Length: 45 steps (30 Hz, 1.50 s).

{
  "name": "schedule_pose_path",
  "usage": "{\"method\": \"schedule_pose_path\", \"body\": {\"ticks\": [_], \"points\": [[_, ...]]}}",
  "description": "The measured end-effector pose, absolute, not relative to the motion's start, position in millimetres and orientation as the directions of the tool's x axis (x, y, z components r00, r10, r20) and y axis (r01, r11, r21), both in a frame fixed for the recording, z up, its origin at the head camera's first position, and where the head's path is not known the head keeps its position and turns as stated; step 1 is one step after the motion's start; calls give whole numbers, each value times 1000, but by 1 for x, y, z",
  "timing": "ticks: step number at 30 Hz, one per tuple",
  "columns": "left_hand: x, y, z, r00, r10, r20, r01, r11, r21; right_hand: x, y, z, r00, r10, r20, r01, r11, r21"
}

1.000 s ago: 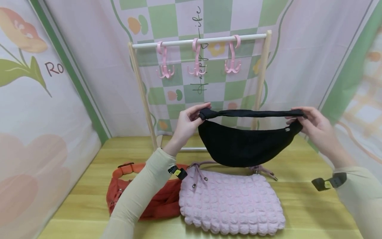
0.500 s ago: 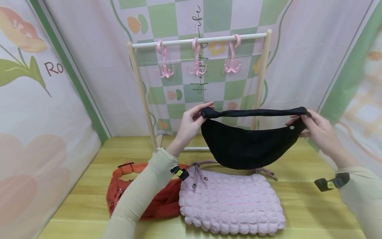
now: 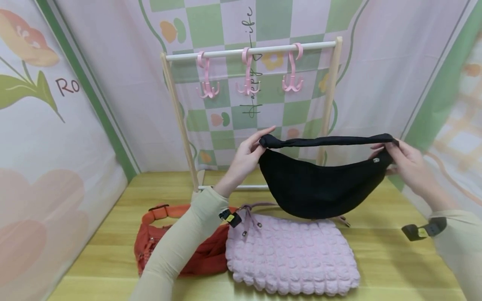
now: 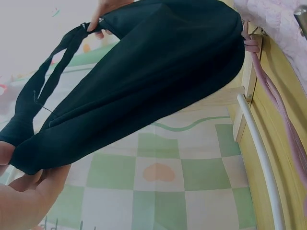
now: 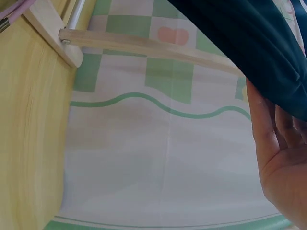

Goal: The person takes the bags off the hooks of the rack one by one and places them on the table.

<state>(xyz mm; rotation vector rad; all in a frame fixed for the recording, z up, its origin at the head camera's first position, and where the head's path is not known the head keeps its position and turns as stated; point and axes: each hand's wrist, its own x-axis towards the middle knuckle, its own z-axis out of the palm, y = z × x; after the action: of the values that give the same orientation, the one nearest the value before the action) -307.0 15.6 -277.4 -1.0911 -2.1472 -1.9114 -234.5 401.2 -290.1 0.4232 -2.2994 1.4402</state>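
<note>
A black crescent-shaped shoulder bag hangs between my two hands, its strap stretched level above the body. My left hand pinches the bag's left end where strap and body meet. At the right end, beside a small metal fitting, my right hand grips the strap end. In the left wrist view the bag stretches from one hand to the other. Below it, a pink puffy quilted bag lies on the table, and a red-orange bag lies left of that, partly behind my left sleeve.
Behind the bags stands a rack with wooden legs and a white top bar. Three pink claw hooks hang from that bar. Printed fabric walls surround the wooden table.
Both hands have carried the black bag slightly right, and its body has come a little lower and nearer. My right hand has shifted its hold at the strap end. The other bags have stayed put.
</note>
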Motion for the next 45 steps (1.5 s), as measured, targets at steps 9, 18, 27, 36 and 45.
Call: {"method": "schedule_pose_path", "body": {"ticks": [9,18,27,36,45], "points": [[-306,24,-276,-743,469,477,560,44,828,-233,411,-289,-891,-4,453,-397,486,-778],[-302,36,-275,-755,485,442,521,35,853,-232,424,-284,-900,34,434,-366,481,-797],[-298,46,-277,-806,512,299,380,58,923,-228,436,-288,-912,43,409,-308,586,-749],[-297,56,-286,-808,523,270,360,76,930,-222,447,-290,-936,41,350,-226,692,-686],[-293,62,-293,-797,538,273,382,101,919,-216,455,-298,-950,28,312,-194,730,-655]]}}
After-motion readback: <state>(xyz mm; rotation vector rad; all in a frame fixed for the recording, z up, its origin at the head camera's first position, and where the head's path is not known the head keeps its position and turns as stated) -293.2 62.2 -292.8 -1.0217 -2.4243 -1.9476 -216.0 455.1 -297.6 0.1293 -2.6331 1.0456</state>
